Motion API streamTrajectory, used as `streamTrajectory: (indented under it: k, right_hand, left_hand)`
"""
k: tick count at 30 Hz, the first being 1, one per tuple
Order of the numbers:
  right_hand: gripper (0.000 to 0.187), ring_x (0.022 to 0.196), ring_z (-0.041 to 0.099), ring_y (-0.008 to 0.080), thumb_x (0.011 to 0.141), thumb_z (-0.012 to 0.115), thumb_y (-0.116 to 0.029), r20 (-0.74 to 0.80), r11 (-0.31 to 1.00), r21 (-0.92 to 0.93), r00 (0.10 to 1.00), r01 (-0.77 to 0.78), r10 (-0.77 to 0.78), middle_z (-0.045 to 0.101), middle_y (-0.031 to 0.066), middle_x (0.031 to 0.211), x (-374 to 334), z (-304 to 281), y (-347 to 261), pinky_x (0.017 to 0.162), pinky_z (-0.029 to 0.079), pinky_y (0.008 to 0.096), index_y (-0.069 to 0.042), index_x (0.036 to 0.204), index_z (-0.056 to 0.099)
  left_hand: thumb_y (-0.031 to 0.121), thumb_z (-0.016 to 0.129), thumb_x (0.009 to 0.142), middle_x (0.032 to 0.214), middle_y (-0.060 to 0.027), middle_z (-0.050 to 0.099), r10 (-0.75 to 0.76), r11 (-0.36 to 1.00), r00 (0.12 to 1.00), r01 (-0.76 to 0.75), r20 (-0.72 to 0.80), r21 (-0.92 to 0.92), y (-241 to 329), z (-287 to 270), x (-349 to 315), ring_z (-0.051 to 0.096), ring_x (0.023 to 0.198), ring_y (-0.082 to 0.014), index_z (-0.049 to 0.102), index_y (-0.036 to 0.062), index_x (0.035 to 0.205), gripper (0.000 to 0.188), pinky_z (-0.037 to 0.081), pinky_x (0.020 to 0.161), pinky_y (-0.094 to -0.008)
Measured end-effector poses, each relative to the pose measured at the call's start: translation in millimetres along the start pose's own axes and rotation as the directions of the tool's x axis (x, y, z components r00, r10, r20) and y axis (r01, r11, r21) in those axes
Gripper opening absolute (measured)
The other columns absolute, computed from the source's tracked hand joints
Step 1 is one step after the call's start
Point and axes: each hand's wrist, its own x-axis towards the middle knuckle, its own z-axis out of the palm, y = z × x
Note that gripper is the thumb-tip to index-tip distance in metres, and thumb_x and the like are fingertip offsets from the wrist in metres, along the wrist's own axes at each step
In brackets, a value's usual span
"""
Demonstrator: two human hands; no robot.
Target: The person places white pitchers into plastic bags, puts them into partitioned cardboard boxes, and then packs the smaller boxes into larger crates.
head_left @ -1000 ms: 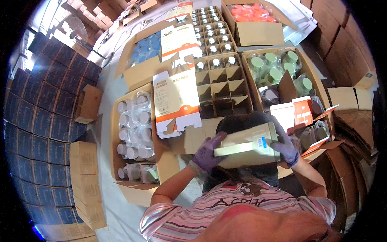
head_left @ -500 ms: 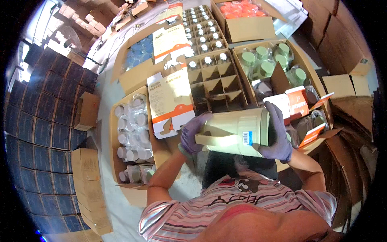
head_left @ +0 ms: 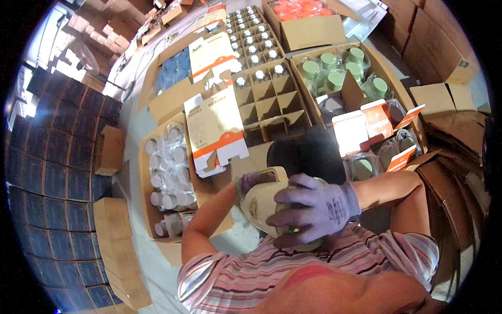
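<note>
A pale green jug [head_left: 255, 205] with a loop handle is tilted close against my front, over my lap. My left hand [head_left: 253, 181], in a purple-grey glove, is closed on its far left side beside the handle. My right hand [head_left: 320, 209], gloved alike, lies across the jug's right part with fingers curved over it. That palm and those fingers cover much of the jug's end, so whether a lid is on cannot be seen. Just ahead of the jug rests a printed cream-and-orange folding box [head_left: 214, 121].
A carton of white-capped, plastic-wrapped containers [head_left: 170, 152] stands at the left. Ahead is a divided carton [head_left: 272, 107] with silver-capped bottles. On the right, another carton holds green-lidded containers [head_left: 334, 81] and orange-white boxes [head_left: 361, 125]. Dark boxes [head_left: 57, 178] are stacked far left; cardboard sheets [head_left: 455, 172] lean right.
The jug has come down and nearer my body, and it has turned. My right hand has shifted from its right end to lie over it; my left hand has stayed on it.
</note>
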Motion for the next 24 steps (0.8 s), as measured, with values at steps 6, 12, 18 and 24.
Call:
streamTrajectory:
  k: [6, 12, 18, 24]
  right_hand:
    - [0.083, 0.107, 0.044, 0.0442, 0.052, 0.075, -0.054, -0.013, 0.941, 0.282, 0.980, -0.185, 0.197, 0.047, 0.0277, 0.121, -4.8, -68.8, 20.6, 0.091, 0.033, 0.0552, -0.002, 0.115, 0.057]
    - [0.123, 0.131, 0.034, 0.0343, 0.051, 0.074, -0.062, -0.115, 0.856, 0.306, 0.877, -0.416, 0.467, 0.030, 0.0244, 0.143, -43.3, -85.6, 35.7, 0.108, 0.024, 0.0432, 0.007, 0.140, 0.024]
    - [0.107, 0.124, 0.037, 0.0385, 0.050, 0.076, -0.051, -0.093, 0.943, 0.146, 0.945, -0.299, 0.314, 0.036, 0.0226, 0.136, -22.5, -39.1, 56.8, 0.102, 0.030, 0.0477, -0.001, 0.136, 0.037]
    - [0.102, 0.121, 0.039, 0.0406, 0.051, 0.075, -0.042, -0.254, 0.945, 0.170, 0.914, -0.279, 0.315, 0.038, 0.0226, 0.134, -18.9, -7.0, 66.0, 0.100, 0.031, 0.0473, -0.001, 0.136, 0.037]
  left_hand:
    - [0.027, 0.058, 0.086, 0.127, -0.0182, 0.053, -0.074, 0.992, 0.996, 0.078, 0.044, -0.096, 20.7, -17.2, -12.4, 0.053, 0.116, -0.0268, 0.045, 0.0024, 0.130, 0.052, 0.041, 0.099, -0.0373]
    - [0.034, 0.069, 0.080, 0.136, -0.0217, 0.043, 0.172, 0.856, 0.978, -0.088, -0.120, 0.510, 3.2, 2.0, -15.8, 0.043, 0.126, -0.0311, 0.039, 0.0037, 0.136, 0.070, 0.034, 0.106, -0.0398]
    - [0.033, 0.069, 0.080, 0.130, -0.0158, 0.050, 0.268, 0.895, 0.962, -0.227, -0.056, 0.384, 8.4, 17.2, -7.9, 0.046, 0.121, -0.0236, 0.043, 0.0015, 0.133, 0.067, 0.035, 0.103, -0.0356]
    - [0.025, 0.044, 0.094, 0.123, -0.0139, 0.054, 0.500, 0.841, 0.717, -0.536, -0.485, 0.074, 39.9, 68.3, 3.7, 0.049, 0.115, -0.0211, 0.043, -0.0020, 0.132, 0.047, 0.036, 0.102, -0.0333]
